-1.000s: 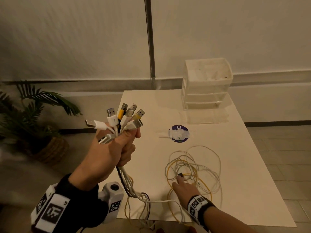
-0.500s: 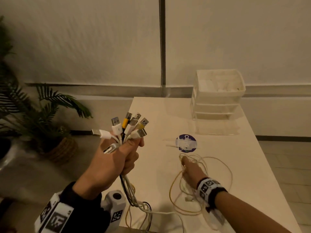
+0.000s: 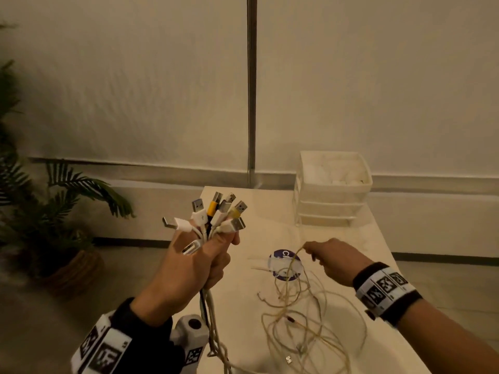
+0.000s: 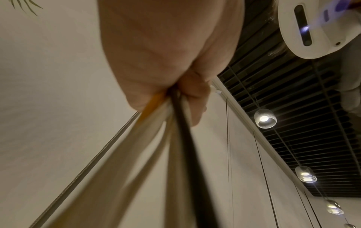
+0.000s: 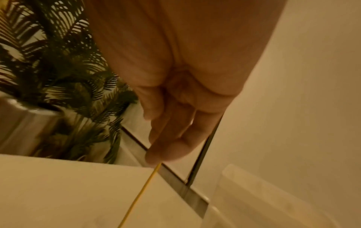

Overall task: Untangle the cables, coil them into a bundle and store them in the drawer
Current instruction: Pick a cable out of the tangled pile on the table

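Tangle (image 3: 305, 319) lies below the right hand (image 3: 330, 261) pinching one yellow strand (image 5: 142, 191), left hand (image 3: 189, 268) fisted round plug ends (image 3: 216, 214)

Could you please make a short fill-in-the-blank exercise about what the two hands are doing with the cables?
1. The left hand grips a bunch of USB plugs that point ____.
2. The right hand pinches a thin cable whose colour is ____.
3. The loose cable loops lie on the ____.
4. The drawer unit stands at the table's ____ end.

Missing words: upward; yellow; table; far
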The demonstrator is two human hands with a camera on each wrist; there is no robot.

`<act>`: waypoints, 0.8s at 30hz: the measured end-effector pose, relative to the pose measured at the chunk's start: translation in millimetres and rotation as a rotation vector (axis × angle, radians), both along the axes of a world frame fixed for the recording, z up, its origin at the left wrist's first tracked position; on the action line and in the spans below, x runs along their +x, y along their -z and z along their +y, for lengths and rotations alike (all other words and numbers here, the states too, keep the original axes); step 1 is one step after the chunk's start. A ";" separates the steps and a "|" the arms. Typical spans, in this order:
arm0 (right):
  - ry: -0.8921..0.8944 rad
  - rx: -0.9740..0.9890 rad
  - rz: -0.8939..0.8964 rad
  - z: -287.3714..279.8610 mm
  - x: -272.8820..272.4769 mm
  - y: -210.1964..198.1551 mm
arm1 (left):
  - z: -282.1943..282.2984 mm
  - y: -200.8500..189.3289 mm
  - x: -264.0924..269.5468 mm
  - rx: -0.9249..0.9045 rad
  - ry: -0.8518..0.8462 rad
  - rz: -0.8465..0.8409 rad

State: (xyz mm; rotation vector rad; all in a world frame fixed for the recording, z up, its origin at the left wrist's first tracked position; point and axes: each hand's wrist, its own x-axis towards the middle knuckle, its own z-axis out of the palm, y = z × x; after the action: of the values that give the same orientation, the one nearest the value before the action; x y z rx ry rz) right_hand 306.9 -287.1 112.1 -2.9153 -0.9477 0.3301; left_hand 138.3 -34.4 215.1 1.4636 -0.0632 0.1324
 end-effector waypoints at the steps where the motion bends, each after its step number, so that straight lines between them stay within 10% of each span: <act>1: 0.026 0.074 -0.069 -2.7 2.7 -8.8 | -2.5 -0.8 2.3 -0.007 0.000 -0.008; 6: 0.213 0.827 -0.226 1.2 0.3 -48.5 | -15.9 -0.4 22.6 -0.107 -0.055 0.017; 10: 0.288 1.227 0.096 36.5 -33.1 -78.8 | -32.6 -1.1 46.2 -0.276 -0.099 0.062; 24: 0.067 1.053 0.278 72.6 -63.0 -111.2 | -51.7 -2.3 61.3 -0.295 0.045 0.130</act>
State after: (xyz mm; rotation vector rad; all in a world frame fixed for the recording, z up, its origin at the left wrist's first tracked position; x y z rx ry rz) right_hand 243.9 -214.4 223.3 -1.8734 -0.6699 0.1462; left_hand 199.6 -86.0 217.4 1.1721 0.0283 0.0088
